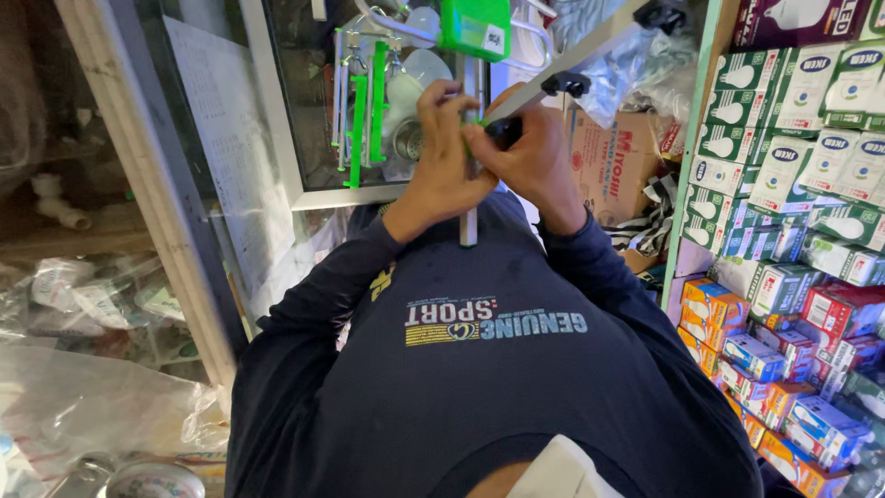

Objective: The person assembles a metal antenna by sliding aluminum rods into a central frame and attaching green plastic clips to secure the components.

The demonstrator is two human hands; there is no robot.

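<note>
My left hand (441, 159) and my right hand (537, 159) are raised together in front of my chest. The left hand is closed around an upright grey metal tube (469, 227), which carries a bright green plastic head (475, 26) at its top. A green plastic piece shows between the fingers. My right hand presses against the left, pinching a small black part (505, 131) at the tube. A slanted grey bar with black clips (573, 66) runs up and right from behind my right hand. Both sleeves are dark navy.
A glass-fronted cabinet with a white frame (277, 138) stands straight ahead, with green plastic pieces (365, 101) hanging in it. Shelves of boxed light bulbs (793, 184) fill the right side, with a cardboard box (613, 161) beside them. Plastic bags (83, 397) lie at the left.
</note>
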